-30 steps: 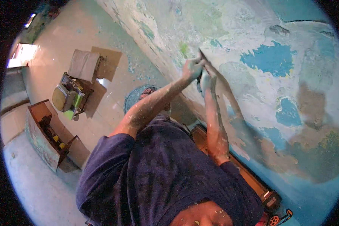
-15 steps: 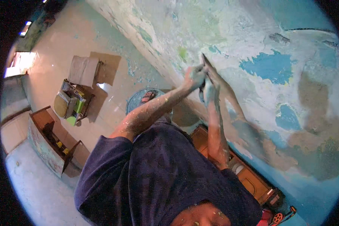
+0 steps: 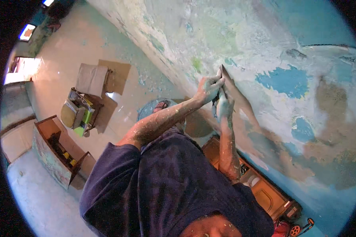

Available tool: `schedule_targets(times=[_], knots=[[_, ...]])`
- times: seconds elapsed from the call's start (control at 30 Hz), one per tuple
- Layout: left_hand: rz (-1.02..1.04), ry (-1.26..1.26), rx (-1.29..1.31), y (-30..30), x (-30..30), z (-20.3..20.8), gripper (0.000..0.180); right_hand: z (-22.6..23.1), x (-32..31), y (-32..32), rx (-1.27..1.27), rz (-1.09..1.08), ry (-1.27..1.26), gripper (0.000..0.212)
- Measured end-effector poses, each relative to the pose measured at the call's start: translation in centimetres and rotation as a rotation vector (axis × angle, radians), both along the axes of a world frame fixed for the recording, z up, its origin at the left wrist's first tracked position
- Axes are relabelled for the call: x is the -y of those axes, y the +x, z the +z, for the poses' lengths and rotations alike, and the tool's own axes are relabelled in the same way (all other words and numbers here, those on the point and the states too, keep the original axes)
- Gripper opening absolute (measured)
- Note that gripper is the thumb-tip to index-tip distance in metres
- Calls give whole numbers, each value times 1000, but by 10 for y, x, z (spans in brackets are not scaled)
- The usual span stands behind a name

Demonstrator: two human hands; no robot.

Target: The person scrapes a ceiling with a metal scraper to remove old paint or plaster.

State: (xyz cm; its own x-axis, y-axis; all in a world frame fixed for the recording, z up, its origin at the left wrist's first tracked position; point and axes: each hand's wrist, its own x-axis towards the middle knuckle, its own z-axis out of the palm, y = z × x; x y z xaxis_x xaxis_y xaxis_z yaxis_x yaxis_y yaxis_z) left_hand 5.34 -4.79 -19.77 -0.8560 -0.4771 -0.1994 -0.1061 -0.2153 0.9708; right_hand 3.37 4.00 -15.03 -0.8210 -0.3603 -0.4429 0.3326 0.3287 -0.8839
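Both of my hands are together against a patchy, peeling wall [image 3: 245, 43], closed around one slim tool with a dark lower end, which looks like a scraper [image 3: 215, 101]. Its blade is hidden by my fingers and their shadow. My left hand [image 3: 208, 89] grips the upper part, with a finger stretched toward the wall. Just below it, my right hand [image 3: 225, 106] wraps round the handle. Pale dust and flecks cover both hands and forearms. A bare blue patch [image 3: 284, 81] shows to the right of my hands.
Beneath me is a round blue stool or drum top [image 3: 146, 110] with a sandaled foot on it. A wooden cabinet [image 3: 265, 193] stands along the wall at lower right. Left are a cloth-covered piece [image 3: 91, 79], a cart of items [image 3: 81, 114] and an open-topped cabinet [image 3: 53, 154]. Paint chips litter the floor.
My hands have slid a little farther up the wall with the tool, and a left finger now points straighter. The whole view has shifted slightly.
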Motion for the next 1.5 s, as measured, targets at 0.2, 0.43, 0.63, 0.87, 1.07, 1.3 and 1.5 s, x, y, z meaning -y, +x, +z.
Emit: schedule_targets(times=[0.2,0.43,0.63,0.87,1.07,1.3,1.5], knots=[[48,54,41,12,3,32,31,34,8,10,106,-54,-131,30],[-43,25,59,24,-3,30,31,20,-12,12,-39,8,-47,24],[217,-65,132,-20,12,-15,34,12,22,-29,-24,167,262,30],[-7,170,68,0,8,-25,31,-9,16,5,-319,103,134,25],[42,325,-4,1,-16,9,31,28,-6,-2,3,22,98,24],[105,137,123,-4,11,-34,32,-6,20,-5,-23,59,97,28],[36,196,236,-13,26,-44,36,-34,19,-22,-81,146,256,28]])
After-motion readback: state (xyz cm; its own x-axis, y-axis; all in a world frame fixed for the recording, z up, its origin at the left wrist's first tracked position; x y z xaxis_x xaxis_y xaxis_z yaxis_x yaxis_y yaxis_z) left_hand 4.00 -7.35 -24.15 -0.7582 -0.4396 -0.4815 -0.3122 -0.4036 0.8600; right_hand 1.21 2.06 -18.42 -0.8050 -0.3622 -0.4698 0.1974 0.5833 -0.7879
